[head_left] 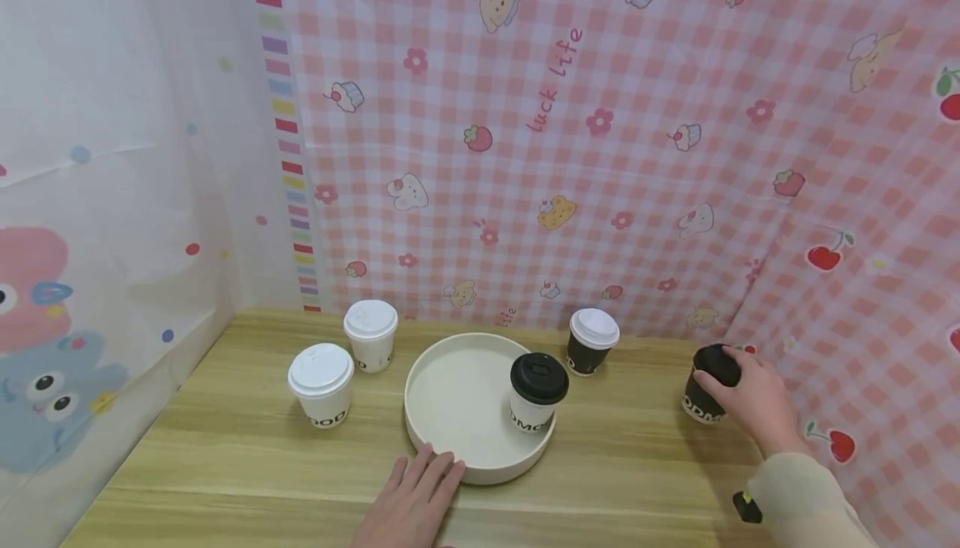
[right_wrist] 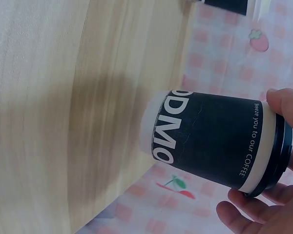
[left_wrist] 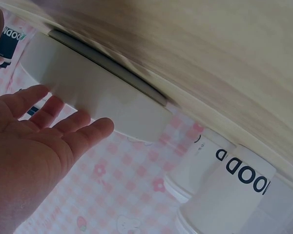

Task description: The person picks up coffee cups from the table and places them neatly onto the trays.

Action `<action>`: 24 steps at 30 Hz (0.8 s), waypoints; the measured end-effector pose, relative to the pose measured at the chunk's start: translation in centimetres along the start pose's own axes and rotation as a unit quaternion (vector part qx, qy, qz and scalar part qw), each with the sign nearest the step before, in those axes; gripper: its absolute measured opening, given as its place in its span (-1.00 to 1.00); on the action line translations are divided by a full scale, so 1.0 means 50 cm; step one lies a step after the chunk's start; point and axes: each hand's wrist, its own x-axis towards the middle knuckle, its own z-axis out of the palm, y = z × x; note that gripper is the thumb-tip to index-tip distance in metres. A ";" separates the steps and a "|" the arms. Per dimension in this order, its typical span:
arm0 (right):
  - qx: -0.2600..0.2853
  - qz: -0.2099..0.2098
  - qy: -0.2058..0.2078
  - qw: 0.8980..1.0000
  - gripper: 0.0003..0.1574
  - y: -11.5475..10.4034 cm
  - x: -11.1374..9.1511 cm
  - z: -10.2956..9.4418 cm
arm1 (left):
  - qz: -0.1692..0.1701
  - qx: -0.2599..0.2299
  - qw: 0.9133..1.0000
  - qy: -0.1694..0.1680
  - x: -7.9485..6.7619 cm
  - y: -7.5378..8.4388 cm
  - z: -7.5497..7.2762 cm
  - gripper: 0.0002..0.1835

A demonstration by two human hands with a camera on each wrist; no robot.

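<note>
At the right of the head view, my right hand (head_left: 759,398) grips a black paper coffee cup (head_left: 702,396) around its black lid (right_wrist: 282,158), thumb on one side and fingers on the other. The cup's base is close over the table in the right wrist view. My left hand (head_left: 414,498) lies with fairly straight fingers against the near rim of a round cream tray (head_left: 450,398). Standing in the tray's right part is a white coffee cup (head_left: 528,416) with a black lid.
Left of the tray stand two white cups with white lids, one nearer (head_left: 324,398) and one farther back (head_left: 372,348). Behind the tray's right side is a black cup (head_left: 587,356) with a white lid. Patterned cloth (head_left: 525,198) hangs behind and beside the wooden table (head_left: 247,456).
</note>
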 end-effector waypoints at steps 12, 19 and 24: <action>-0.017 -0.041 -0.007 0.999 0.09 -0.063 -0.053 -0.024 | 0.000 -0.008 1.000 -0.011 -0.002 0.000 0.001 0.22; -0.018 -0.055 0.015 0.998 0.06 -0.107 -0.085 -0.034 | -0.002 -0.011 1.000 -0.007 0.001 0.002 0.000 0.23; -0.009 -0.086 0.042 0.995 0.00 -0.144 -0.109 -0.040 | -0.004 -0.016 1.000 -0.010 0.004 0.004 0.000 0.23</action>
